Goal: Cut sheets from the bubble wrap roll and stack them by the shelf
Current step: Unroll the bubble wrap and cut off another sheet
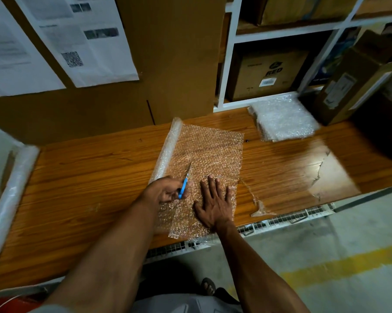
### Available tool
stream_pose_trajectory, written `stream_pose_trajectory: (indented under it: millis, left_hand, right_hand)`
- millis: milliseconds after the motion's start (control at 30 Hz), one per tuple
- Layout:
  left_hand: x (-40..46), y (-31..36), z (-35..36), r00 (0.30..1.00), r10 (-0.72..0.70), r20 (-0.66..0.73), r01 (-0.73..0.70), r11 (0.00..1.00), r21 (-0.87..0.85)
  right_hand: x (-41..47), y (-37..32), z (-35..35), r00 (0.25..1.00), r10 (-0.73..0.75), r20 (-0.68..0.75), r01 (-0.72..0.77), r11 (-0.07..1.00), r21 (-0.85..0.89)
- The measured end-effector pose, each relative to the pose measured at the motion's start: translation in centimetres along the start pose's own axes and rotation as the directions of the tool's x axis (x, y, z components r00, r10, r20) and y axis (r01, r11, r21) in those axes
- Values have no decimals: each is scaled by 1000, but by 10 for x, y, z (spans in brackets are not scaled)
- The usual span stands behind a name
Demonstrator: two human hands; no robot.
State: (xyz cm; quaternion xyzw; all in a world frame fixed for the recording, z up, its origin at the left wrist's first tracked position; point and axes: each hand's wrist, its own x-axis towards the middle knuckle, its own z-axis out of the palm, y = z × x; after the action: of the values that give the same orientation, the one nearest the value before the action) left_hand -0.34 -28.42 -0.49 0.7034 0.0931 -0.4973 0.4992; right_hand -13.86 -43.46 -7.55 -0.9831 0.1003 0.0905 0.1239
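— Where are we?
— Mid-cut. Our left hand [168, 190] grips the scissors [184, 185] in the bubble wrap sheet [208, 152], right hand [215, 204] pressing flat beside them.
— Next?
— Cut on toward the far edge. Roll [168, 150] lies left; stack [283, 118] waits far right by the shelf [228, 64], bare table [89, 177] between.

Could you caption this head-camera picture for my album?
Left hand cuts bubble wrap with scissors; right hand presses it flat.

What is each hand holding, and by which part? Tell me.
The left hand grips the scissors by the blue handle. The right hand holds nothing; it presses flat on the bubble wrap.
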Motion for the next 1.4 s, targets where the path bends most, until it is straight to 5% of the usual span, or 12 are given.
stream_pose_trajectory:
  millis: [200, 333, 633, 1033, 1400]
  left_hand:
    - [0, 8, -17, 988, -132, 81, 125, 988, 87]
    - [2, 13, -22, 976, -189, 108, 176, 977, 118]
    - [9, 39, -27, 972, -148, 180, 123, 982, 144]
    - [28, 25, -22, 996, 16, 89, -20, 999, 38]
    - [18, 46, -23, 971, -159, 181, 150, 987, 63]
  right_hand:
    - [14, -13, -12, 979, 79, -189, -63, 994, 89]
    - [38, -14, -10, 994, 78, -73, -76, 997, 31]
    - [44, -17, -5, 990, 130, -46, -131, 991, -18]
    - [40, -18, -4, 987, 119, -107, -119, 993, 6]
    - [56, -11, -28, 959, 128, -251, -118, 991, 58]
